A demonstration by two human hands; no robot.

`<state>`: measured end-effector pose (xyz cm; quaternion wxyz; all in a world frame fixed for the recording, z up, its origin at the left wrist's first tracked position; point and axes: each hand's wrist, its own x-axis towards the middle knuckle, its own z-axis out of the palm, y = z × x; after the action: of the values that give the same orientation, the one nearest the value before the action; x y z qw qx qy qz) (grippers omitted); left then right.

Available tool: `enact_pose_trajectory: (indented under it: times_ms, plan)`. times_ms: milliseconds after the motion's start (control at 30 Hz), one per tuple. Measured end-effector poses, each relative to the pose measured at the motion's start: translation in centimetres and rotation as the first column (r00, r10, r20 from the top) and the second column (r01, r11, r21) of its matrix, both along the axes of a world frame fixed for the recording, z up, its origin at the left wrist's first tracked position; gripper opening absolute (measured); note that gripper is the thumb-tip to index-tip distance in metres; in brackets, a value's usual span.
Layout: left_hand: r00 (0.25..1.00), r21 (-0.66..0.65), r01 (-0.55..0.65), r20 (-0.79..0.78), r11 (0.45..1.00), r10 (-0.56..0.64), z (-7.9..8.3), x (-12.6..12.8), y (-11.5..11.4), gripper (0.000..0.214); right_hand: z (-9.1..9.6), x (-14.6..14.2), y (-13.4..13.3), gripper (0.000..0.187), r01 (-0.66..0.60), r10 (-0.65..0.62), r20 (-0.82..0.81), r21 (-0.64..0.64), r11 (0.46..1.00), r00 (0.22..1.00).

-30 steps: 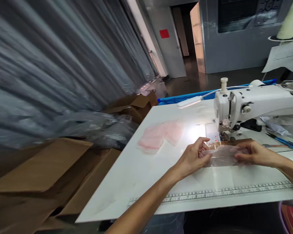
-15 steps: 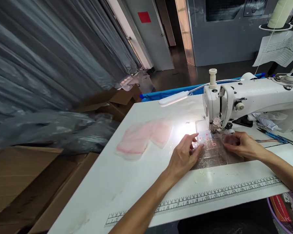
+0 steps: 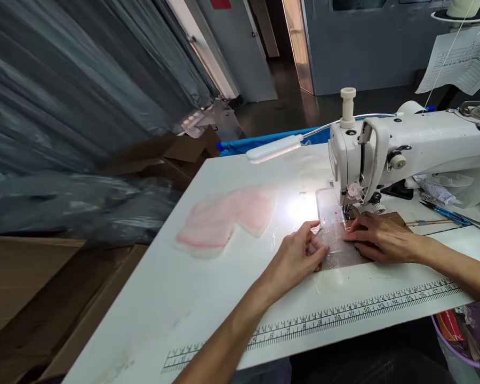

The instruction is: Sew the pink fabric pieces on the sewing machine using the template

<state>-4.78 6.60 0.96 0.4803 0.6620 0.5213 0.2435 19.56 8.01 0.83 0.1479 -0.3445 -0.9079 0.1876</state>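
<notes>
Beside the needle area of a white sewing machine [image 3: 346, 160], my left hand [image 3: 298, 256] rests on the left edge of a clear, tape-covered bed plate [image 3: 336, 250] with red marks. Its thumb and forefinger are apart. My right hand [image 3: 382, 237] lies over the plate's right side, fingers stretched toward the presser foot [image 3: 347, 212]. Any thin sheer cloth under the fingers is hard to tell from the plate. A brown flat piece [image 3: 394, 217] shows behind the right hand. On the table to the left lies a sheer pink fabric piece [image 3: 228, 216].
A printed ruler [image 3: 336, 318] runs along the front edge of the white table [image 3: 192, 298]. Blue-handled snips [image 3: 444, 212] and other tools lie at right. A white lamp [image 3: 274, 148] hangs behind. Cardboard boxes [image 3: 28, 282] stand left; a purple bin [image 3: 464, 352] is below right.
My right hand has moved left, closer to the presser foot, and its fingers have flattened from a pinch on sheer cloth. My left hand stays at the plate's edge. The view has shifted slightly.
</notes>
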Motion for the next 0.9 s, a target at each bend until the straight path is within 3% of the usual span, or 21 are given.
enact_pose_trajectory:
  times_ms: [133,300,500,900]
  plan:
    - [0.995,0.055,-0.094,-0.033,0.994,0.096,-0.2,0.0,0.4,0.049,-1.3,0.6,0.4,0.034,-0.014,0.007,0.060,0.122,0.992,0.998]
    - [0.989,0.034,-0.148,0.001,0.988,0.148,-0.3,-0.2,1.1,0.061,-1.9,0.8,0.8,0.035,0.023,-0.021,-0.034,0.073,0.997,0.999]
    - [0.974,-0.027,-0.216,0.055,0.976,0.218,-0.2,-0.1,1.7,0.058,-2.3,1.4,0.9,0.037,-0.006,0.005,-0.175,-0.004,1.000,0.985]
    - [0.972,-0.062,-0.227,0.045,0.972,0.230,0.3,0.0,1.5,0.068,-2.9,0.9,0.5,0.032,0.037,-0.019,-0.146,0.121,0.992,0.989]
